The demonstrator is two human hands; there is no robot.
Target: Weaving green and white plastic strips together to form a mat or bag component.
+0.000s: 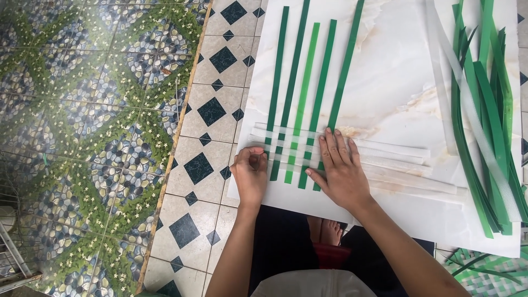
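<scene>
Several long green strips [301,88] lie side by side on a white marbled board [385,82], running away from me. Several clear whitish strips [385,159] cross them near their lower ends, woven over and under. My left hand [250,173] pinches the left ends of the clear strips at the board's left edge. My right hand [338,165] lies flat, fingers spread, pressing down on the woven crossing at its right side.
A loose pile of green and clear strips [487,121] lies on the right of the board. Patterned floor tiles [209,110] and a pebble-and-leaf floor [82,110] lie to the left. My bare foot [329,231] shows below the board; a woven piece [484,275] sits bottom right.
</scene>
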